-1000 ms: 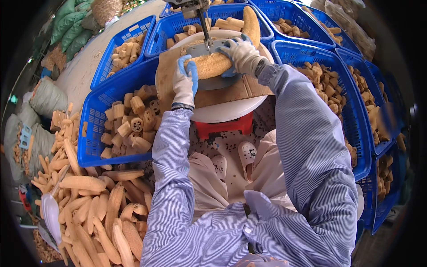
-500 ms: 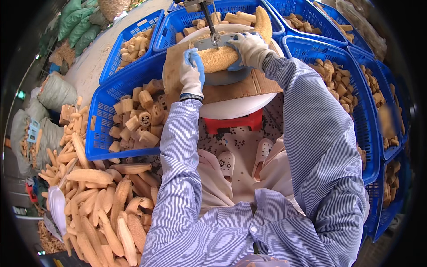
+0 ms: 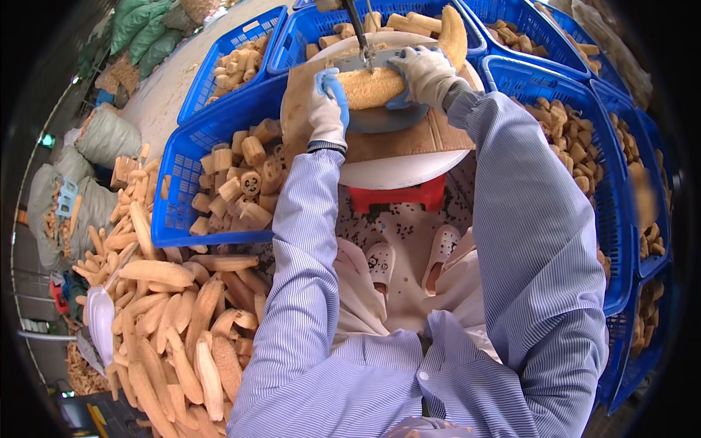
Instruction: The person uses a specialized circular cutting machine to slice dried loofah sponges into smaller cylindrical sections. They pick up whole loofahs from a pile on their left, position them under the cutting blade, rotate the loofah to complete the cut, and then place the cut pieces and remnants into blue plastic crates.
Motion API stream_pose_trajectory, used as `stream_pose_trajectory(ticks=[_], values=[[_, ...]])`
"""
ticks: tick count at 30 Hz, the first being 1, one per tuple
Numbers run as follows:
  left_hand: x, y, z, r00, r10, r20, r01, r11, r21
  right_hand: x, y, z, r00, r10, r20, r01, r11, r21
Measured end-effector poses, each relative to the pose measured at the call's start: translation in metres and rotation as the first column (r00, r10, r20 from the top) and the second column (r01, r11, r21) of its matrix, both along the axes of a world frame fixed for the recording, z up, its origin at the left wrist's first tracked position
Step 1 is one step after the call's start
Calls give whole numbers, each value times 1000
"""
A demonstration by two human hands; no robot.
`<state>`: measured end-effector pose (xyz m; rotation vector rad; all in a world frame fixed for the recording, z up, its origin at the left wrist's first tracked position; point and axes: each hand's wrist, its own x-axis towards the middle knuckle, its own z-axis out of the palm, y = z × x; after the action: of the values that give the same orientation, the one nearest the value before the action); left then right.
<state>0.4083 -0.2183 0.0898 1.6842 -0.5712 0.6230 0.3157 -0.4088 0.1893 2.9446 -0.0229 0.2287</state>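
A tan dried loofah [image 3: 365, 89] lies crosswise on a grey plate over brown cardboard [image 3: 398, 139]. My left hand [image 3: 328, 108], in a white glove with blue palm, grips its left end. My right hand [image 3: 426, 76], gloved alike, is closed round it farther right. Beyond the right hand a curved loofah end [image 3: 453, 38] sticks up; the hand hides whether it belongs to the same piece. Between my hands a narrow metal machine part [image 3: 364, 51] comes down to the loofah's far side; its contact point is too small to make out.
Blue crates of cut loofah pieces surround the work, one at left [image 3: 171, 212], others at right [image 3: 621, 248] and behind. Whole loofahs [image 3: 175, 314] lie heaped at lower left. Below the round white surface [image 3: 409, 172] stands a red stool [image 3: 401, 196]. Green sacks [image 3: 150, 29] are at far left.
The whole view has shifted, so the scene sits farther right in the picture. Both hands keep their hold on the loofah, with little visible movement against the plate.
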Motion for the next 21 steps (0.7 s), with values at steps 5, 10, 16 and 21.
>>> stream_pose_trajectory(ticks=[5, 10, 16, 21], values=[[17, 4, 3, 999, -20, -51, 24, 996, 84, 9, 0, 11, 998, 6, -64, -2, 998, 67], [14, -2, 0, 998, 12, -64, -9, 999, 51, 0, 3, 8, 998, -39, -43, 41, 997, 60], [8, -4, -1, 1000, 1, 21, -1, 1000, 5, -1, 3, -1, 999, -31, 5, 32, 999, -36], [36, 7, -2, 995, -43, -85, 46, 998, 39, 19, 4, 7, 994, -24, -104, 35, 994, 105]])
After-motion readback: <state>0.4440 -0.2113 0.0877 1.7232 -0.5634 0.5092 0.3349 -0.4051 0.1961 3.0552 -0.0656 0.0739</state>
